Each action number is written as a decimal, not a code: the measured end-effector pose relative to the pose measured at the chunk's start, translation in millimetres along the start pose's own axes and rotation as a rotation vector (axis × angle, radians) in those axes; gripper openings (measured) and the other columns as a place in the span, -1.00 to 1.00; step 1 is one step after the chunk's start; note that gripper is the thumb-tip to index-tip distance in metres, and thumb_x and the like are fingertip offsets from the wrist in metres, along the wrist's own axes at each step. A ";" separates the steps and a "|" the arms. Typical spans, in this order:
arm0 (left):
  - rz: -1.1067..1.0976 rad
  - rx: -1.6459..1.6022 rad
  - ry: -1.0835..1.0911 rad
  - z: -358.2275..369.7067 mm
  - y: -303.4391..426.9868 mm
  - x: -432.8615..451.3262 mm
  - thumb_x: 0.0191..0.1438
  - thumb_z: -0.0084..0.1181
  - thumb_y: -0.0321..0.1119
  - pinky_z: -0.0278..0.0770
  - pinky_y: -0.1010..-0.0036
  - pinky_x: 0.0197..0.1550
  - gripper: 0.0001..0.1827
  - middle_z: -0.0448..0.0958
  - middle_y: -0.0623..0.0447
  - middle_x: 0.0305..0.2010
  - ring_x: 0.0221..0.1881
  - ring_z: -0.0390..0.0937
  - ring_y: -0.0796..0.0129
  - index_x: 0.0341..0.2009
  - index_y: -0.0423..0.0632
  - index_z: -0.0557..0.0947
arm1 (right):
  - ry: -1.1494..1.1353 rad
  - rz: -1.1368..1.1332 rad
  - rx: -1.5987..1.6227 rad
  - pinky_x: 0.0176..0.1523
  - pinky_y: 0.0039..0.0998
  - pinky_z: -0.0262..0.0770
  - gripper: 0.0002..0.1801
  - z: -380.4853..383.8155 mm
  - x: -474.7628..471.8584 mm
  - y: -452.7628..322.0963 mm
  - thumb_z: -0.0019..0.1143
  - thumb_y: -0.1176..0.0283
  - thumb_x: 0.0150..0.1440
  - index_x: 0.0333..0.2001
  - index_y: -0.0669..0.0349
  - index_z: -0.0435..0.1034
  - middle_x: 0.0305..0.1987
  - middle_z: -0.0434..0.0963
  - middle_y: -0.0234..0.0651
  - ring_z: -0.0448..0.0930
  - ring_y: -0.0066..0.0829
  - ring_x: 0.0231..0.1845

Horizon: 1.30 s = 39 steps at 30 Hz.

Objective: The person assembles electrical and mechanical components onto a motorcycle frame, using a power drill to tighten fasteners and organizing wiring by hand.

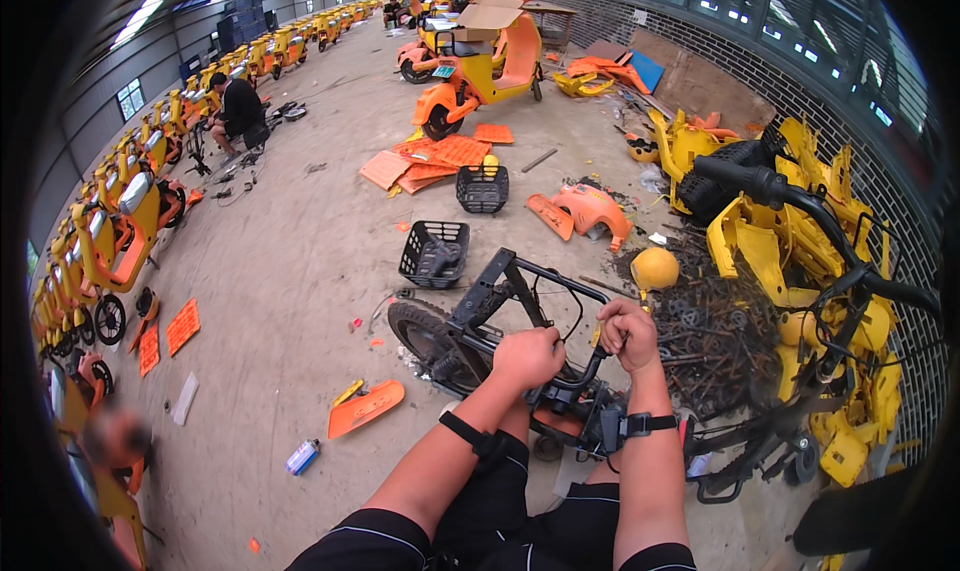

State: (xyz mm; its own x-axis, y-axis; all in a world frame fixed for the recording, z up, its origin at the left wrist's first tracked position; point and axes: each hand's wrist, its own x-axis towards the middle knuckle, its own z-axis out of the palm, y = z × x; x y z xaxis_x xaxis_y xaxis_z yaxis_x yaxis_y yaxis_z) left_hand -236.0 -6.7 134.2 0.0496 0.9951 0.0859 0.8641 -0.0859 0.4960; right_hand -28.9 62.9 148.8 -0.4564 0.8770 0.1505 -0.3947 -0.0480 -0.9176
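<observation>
Before me stands a stripped scooter frame of black metal tube, its rear wheel to the left and its handlebar at the right. My left hand is curled over the near side of the frame, close to a thin black cable; what its fingers hold is hidden. My right hand is bent at the frame's tube on the right, beside a small yellow part, with its fingers curled. Whether it grips anything is unclear. Black straps go round both forearms.
Yellow plastic panels and dark metal parts are heaped at the right. Black baskets, a yellow helmet, orange panels and a spray can lie about. A person crouches at the upper left near rowed scooters.
</observation>
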 end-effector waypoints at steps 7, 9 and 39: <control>0.022 -0.019 0.047 6.8 -6.8 16.3 0.19 0.04 -0.09 0.60 0.02 -0.14 -0.68 0.68 -0.13 -0.27 -0.19 0.65 -0.10 -0.26 -0.04 0.71 | 0.107 -0.025 -0.080 -0.61 -0.53 0.16 -0.74 5.2 15.7 8.9 -0.14 0.41 0.19 -0.26 0.37 0.45 -0.73 0.27 -0.40 0.21 -0.60 -0.75; 0.038 -0.016 0.054 12.6 -13.4 18.2 0.19 0.04 -0.10 0.60 0.03 -0.15 -0.69 0.68 -0.13 -0.27 -0.21 0.65 -0.10 -0.27 -0.04 0.70 | 0.179 -0.068 -0.098 -0.61 -0.54 0.16 -0.75 4.3 16.4 21.8 -0.13 0.40 0.21 -0.25 0.36 0.46 -0.72 0.28 -0.42 0.22 -0.62 -0.74; 0.155 -0.056 0.197 14.7 -65.2 11.8 0.18 0.06 -0.16 0.63 0.08 -0.24 -0.72 0.67 -0.11 -0.35 -0.33 0.65 -0.09 -0.35 -0.08 0.68 | 0.400 -0.303 -0.223 -0.61 -0.55 0.13 -0.79 39.8 26.0 79.2 -0.09 0.39 0.27 -0.28 0.31 0.42 -0.67 0.29 -0.41 0.23 -0.64 -0.71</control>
State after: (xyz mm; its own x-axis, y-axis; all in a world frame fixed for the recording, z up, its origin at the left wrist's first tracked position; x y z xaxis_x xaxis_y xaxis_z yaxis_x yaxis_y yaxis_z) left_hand -284.4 11.4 90.2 0.0763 0.9414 0.3285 0.8244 -0.2449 0.5103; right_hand -103.8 62.9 94.7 0.0072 0.9512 0.3085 -0.2633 0.2994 -0.9171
